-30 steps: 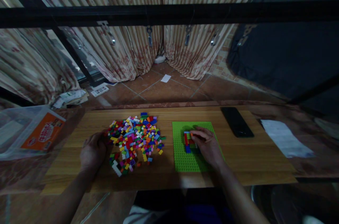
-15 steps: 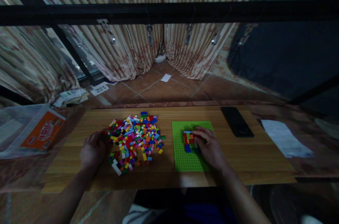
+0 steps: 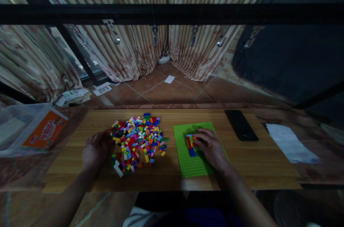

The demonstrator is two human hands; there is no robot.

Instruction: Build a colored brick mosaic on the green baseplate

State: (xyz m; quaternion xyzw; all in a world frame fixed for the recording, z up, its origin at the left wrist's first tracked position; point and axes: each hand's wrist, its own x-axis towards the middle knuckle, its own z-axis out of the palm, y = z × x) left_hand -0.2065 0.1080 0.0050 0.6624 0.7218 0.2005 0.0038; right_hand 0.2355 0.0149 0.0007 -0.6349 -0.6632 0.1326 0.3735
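With the right hand [image 3: 211, 148] closed on the brick stack [image 3: 190, 143] mid-baseplate [image 3: 188, 165] near the counter's [image 3: 255, 164] front edge, and the left hand [image 3: 94, 150] loosely curled beside the brick pile [image 3: 138, 138], its contents impossible to tell, a hard push could probably skid the unheld baseplate.

No legible text. Orange label [image 3: 44, 132] inside clear plastic bag [image 3: 16, 126]: white characters, too blurred to read. Floor papers [image 3: 101, 90]: print too small.
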